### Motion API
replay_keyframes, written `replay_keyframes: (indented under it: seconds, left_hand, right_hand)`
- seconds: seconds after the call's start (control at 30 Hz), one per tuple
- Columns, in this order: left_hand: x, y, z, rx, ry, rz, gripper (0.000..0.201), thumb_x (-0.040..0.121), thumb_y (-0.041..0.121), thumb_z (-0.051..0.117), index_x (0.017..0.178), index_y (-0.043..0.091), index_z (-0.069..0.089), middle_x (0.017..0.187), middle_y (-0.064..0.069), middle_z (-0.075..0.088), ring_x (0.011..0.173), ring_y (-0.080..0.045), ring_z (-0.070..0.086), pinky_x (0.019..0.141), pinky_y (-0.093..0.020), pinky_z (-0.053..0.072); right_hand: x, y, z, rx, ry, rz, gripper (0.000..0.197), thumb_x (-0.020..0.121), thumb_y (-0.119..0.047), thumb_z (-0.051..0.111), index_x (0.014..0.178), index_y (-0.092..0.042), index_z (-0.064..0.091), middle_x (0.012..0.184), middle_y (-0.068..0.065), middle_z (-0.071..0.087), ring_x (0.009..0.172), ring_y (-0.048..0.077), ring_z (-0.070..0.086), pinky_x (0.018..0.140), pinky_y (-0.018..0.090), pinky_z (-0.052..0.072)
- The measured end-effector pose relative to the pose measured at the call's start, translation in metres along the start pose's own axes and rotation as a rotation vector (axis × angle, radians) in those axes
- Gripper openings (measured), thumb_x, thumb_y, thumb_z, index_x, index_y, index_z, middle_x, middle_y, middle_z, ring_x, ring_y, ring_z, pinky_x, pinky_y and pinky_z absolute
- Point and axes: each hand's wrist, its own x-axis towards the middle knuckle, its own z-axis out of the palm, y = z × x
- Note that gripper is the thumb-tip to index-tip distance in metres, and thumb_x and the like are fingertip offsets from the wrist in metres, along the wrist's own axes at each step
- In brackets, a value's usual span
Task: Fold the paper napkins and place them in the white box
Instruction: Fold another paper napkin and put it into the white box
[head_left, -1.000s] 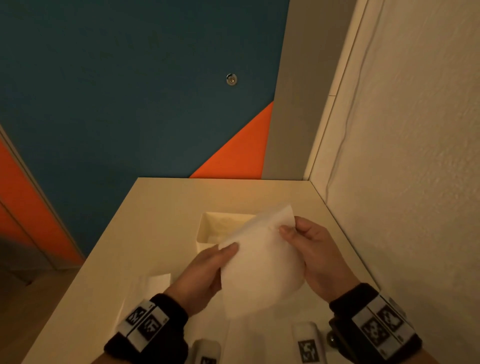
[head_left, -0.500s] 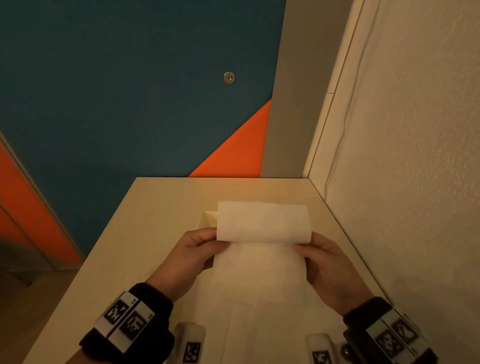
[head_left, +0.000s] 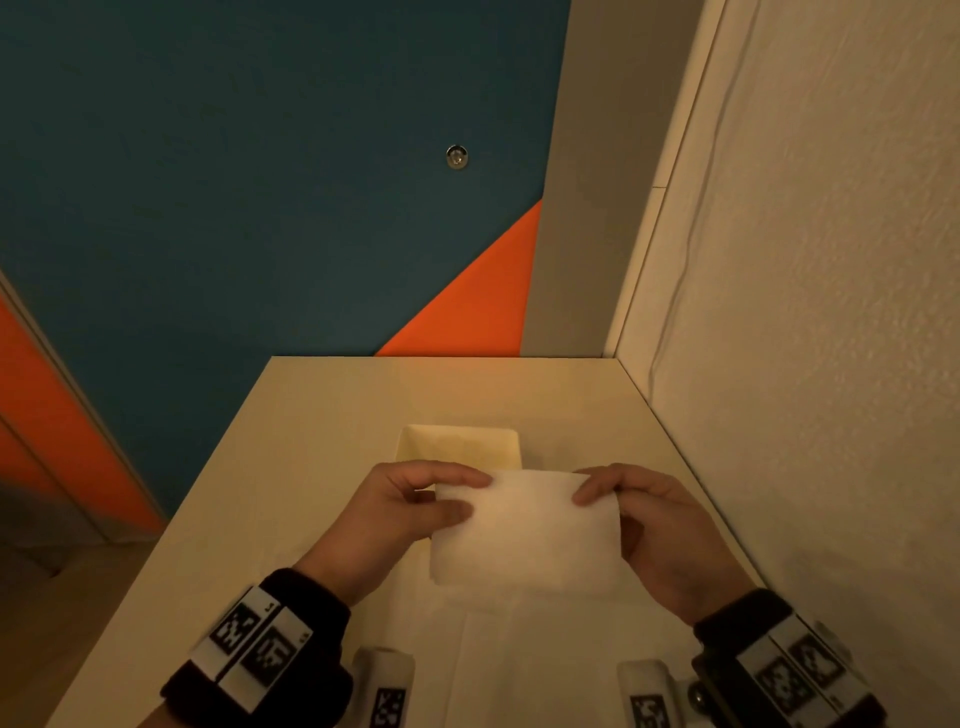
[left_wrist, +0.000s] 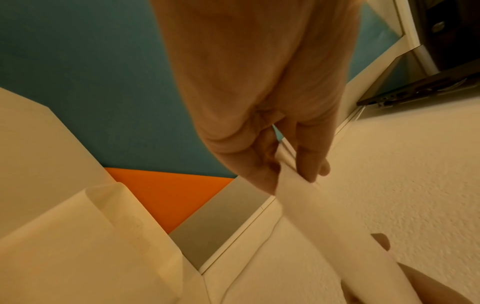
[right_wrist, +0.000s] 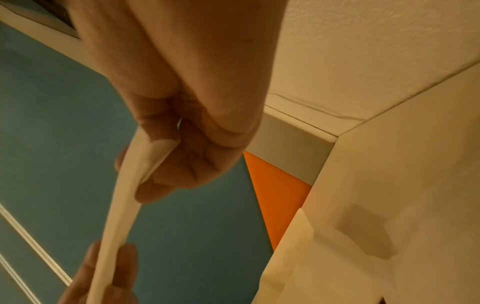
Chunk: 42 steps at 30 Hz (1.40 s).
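Note:
A white paper napkin (head_left: 524, 530), folded into a rectangle, hangs in the air between both hands just in front of the white box (head_left: 457, 441). My left hand (head_left: 415, 506) pinches its left top corner between thumb and fingers; the left wrist view shows the same pinch on the napkin (left_wrist: 311, 207). My right hand (head_left: 631, 512) pinches the right top corner, with the napkin (right_wrist: 130, 185) seen edge-on in the right wrist view. The box stands open on the table, its near wall hidden behind the napkin and hands.
More flat white napkins (head_left: 519, 660) lie on the pale table (head_left: 311, 441) below my hands. A white textured wall (head_left: 805, 364) runs close along the table's right edge. A blue and orange panel (head_left: 260, 208) stands behind the far edge.
The napkin went from a loose curved sheet to a half-folded one with its top flap turned over, and now to a flat folded rectangle held lower, with both hands at its top corners.

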Motion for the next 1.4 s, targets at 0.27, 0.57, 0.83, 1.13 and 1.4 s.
replay_keyframes:
  seconds: [0.27,0.57,0.83,1.13,1.4]
  left_hand:
    - [0.004,-0.007,0.005,-0.036,0.119,0.059,0.040,0.081,-0.010,0.062,0.083,0.027,0.077,0.085,-0.002,0.073,0.074,-0.018,0.064,0.073,-0.037,0.049]
    - [0.001,0.009,-0.004,0.101,-0.175,-0.010,0.018,0.076,0.017,0.072,0.093,0.020,0.077,0.098,0.001,0.072,0.079,-0.012,0.065,0.069,-0.023,0.052]
    - [0.001,0.000,0.004,0.206,-0.209,-0.025,0.031,0.083,-0.011,0.060,0.102,0.009,0.073,0.105,-0.003,0.073,0.093,-0.018,0.068,0.081,-0.027,0.055]
    - [-0.029,-0.055,-0.061,0.215,0.260,-0.227,0.030,0.079,-0.006,0.067,0.092,0.020,0.075,0.103,0.008,0.068,0.087,-0.014,0.066,0.072,-0.029,0.056]
    - [-0.061,-0.109,-0.121,0.423,0.377,-0.500,0.025,0.081,-0.004,0.067,0.095,0.016,0.072,0.114,-0.008,0.055,0.101,-0.027,0.051,0.089,-0.037,0.043]
  right_hand:
    - [0.000,-0.001,0.005,-0.108,0.060,0.012,0.039,0.088,-0.009,0.056,0.119,-0.033,0.053,0.091,0.010,0.072,0.078,0.026,0.066,0.066,0.037,0.055]
    - [0.014,-0.015,0.012,-0.750,-0.135,-0.131,0.070,0.084,0.003,0.062,0.126,-0.047,0.035,0.083,0.000,0.073,0.076,0.017,0.070,0.072,0.034,0.058]
    - [0.034,-0.011,0.027,-0.951,-0.363,-0.126,0.066,0.085,-0.011,0.066,0.132,-0.043,0.033,0.097,0.005,0.070,0.086,0.016,0.068,0.077,0.032,0.057]
    - [0.033,0.067,-0.028,-1.198,-0.207,0.178,0.043,0.084,-0.027,0.069,0.122,-0.029,0.049,0.109,-0.008,0.054,0.096,0.011,0.055,0.084,0.024,0.048]
    - [0.010,0.116,-0.063,-1.400,-0.205,0.575,0.138,0.033,-0.085,0.061,0.151,-0.029,0.015,0.158,-0.007,0.010,0.144,0.017,0.016,0.116,0.040,0.021]
